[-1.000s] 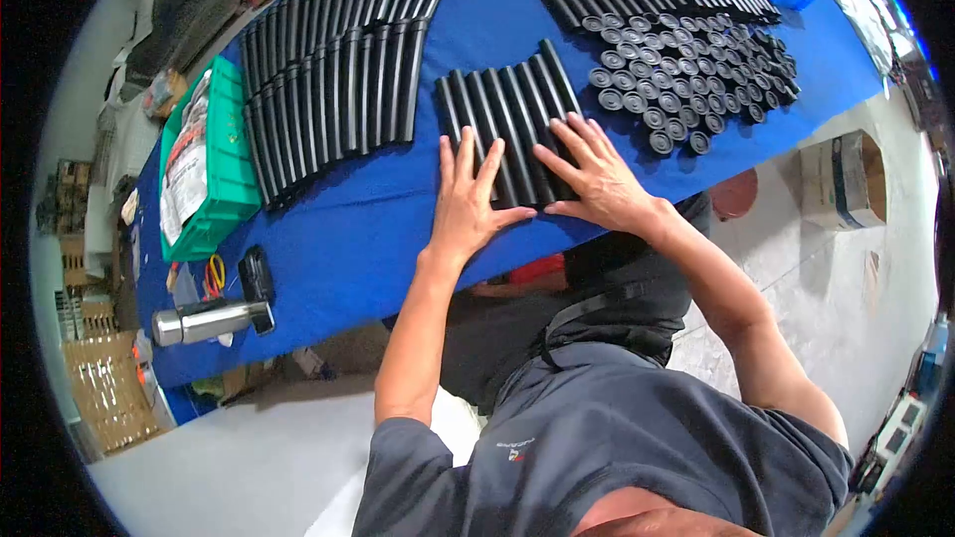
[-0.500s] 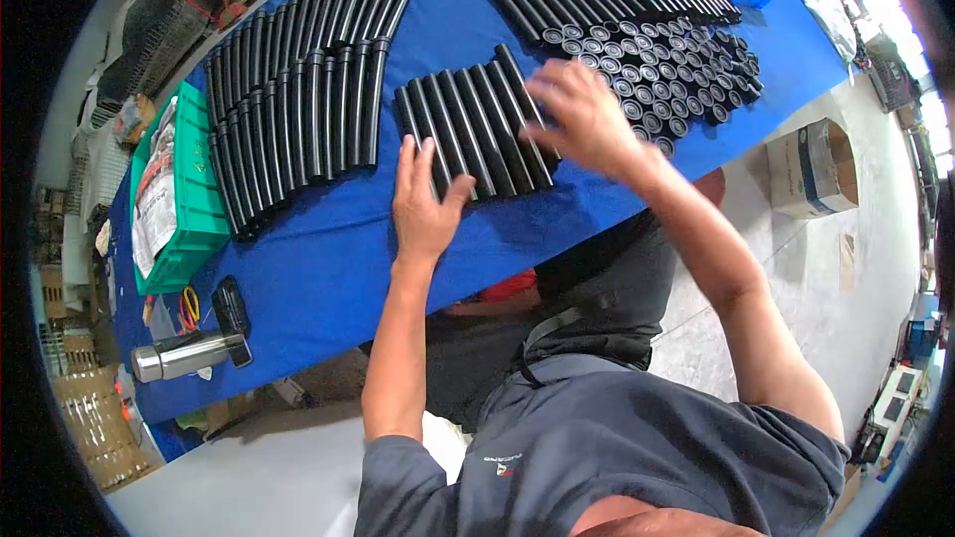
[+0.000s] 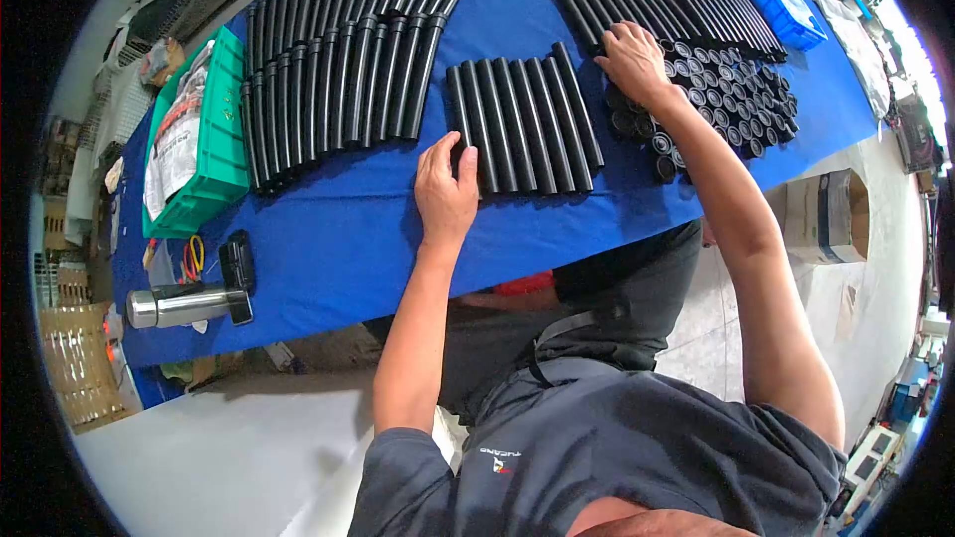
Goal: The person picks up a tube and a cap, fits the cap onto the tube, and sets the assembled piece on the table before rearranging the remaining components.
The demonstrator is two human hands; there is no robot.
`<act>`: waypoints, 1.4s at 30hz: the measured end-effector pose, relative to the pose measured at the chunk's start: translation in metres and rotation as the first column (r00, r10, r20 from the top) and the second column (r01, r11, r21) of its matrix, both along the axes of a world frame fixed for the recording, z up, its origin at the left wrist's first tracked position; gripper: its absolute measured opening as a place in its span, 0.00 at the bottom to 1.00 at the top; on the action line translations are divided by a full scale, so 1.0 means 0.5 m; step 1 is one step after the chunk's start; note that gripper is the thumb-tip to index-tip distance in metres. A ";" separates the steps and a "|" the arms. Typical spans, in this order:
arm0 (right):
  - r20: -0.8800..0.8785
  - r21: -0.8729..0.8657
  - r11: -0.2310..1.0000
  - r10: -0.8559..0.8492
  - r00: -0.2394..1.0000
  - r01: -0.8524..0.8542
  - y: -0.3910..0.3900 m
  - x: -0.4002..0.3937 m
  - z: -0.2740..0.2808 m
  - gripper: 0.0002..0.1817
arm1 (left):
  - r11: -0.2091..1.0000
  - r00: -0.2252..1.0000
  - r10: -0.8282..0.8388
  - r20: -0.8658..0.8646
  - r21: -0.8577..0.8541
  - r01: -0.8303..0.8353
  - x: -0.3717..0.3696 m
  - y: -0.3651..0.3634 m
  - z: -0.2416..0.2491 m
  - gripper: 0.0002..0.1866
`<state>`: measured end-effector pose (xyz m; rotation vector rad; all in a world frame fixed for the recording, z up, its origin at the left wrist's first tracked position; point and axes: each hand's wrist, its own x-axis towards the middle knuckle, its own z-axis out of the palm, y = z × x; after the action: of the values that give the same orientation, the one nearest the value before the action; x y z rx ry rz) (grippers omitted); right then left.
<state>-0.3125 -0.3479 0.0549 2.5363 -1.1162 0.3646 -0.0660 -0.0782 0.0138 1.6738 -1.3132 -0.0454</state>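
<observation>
Several black tubes (image 3: 519, 129) lie side by side in a row on the blue tablecloth, the rightmost sitting a little farther back. My left hand (image 3: 446, 189) is at the near left end of this row, fingers extended and thumb apart, against the leftmost tube. My right hand (image 3: 634, 60) is over the spot where a pile of black round caps (image 3: 731, 94) meets the back stack of tubes (image 3: 647, 0). Its fingers are apart and bent downward; nothing shows in them, though the fingertips' undersides are hidden.
Black tubes with collared ends (image 3: 338, 70) lie in rows on the left. Beside them stands a green crate (image 3: 221, 164) holding printed bags. A steel bottle (image 3: 184, 308) and a black phone-like object (image 3: 236, 264) lie front left. A blue bin (image 3: 786, 10) stands back right, a cardboard box (image 3: 831, 214) on the floor.
My right hand has moved off the tube row, right and away, to the caps and back tubes. My left hand stays at the row's left side. The camera view has shifted.
</observation>
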 end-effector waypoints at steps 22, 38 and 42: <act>0.599 0.320 0.889 0.078 0.797 -0.328 0.291 -0.048 0.148 0.24 | 0.999 0.998 -0.040 -0.049 -0.027 0.039 0.009 -0.003 -0.005 0.21; 0.576 0.529 0.749 0.030 0.817 -0.400 0.439 -0.056 0.004 0.22 | 0.897 0.864 -0.395 0.312 0.332 0.291 -0.032 0.001 0.034 0.50; 0.590 0.487 0.780 0.039 0.806 -0.394 0.418 -0.044 -0.008 0.21 | 0.921 0.848 -0.368 0.382 0.278 0.274 -0.029 -0.025 0.025 0.43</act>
<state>-0.3347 -0.1391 0.0511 3.2657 -1.2621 1.0207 -0.0807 -0.0908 0.0262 1.6779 -1.9822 -0.0180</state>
